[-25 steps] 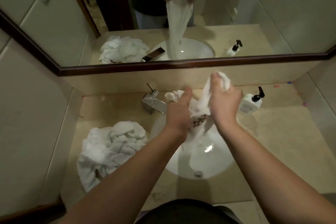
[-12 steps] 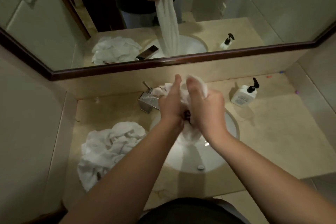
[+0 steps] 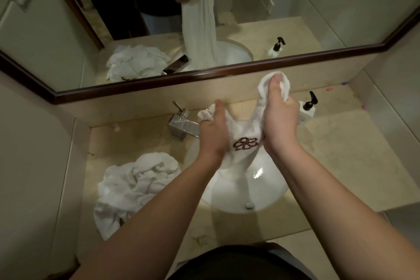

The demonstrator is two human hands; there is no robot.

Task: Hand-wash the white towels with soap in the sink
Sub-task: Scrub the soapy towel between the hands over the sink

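Head view. White towel [image 3: 244, 134] hangs at centre frame above the sink [image 3: 268, 191], gathered between both hands, its lower length trailing down into the bowl. A dark embroidered flower motif shows between the wrists.

Handling (judgement): soft, limp cloth with no stiffness; probably wet, so heavier than dry and inclined to sag and drip. Not fragile. Best taken in bunched handfuls near the top edge, as here, so two sections can be rubbed together.

Left hand [image 3: 212, 134], centre frame: fingers curled round a bunched fold, thumb pointing up, a tuft of cloth showing above the fist.

Right hand [image 3: 280, 118], right of centre and higher: fingers wrapped round a raised fold, thumb pressed into the cloth that loops over its tip.

A heap of further towels [image 3: 136, 188] lies on the counter at lower left, apart from the sink. Soap bottle [image 3: 308, 109] stands at right, just behind the right hand. Faucet [image 3: 183, 126] at left of the sink; no running water visible.
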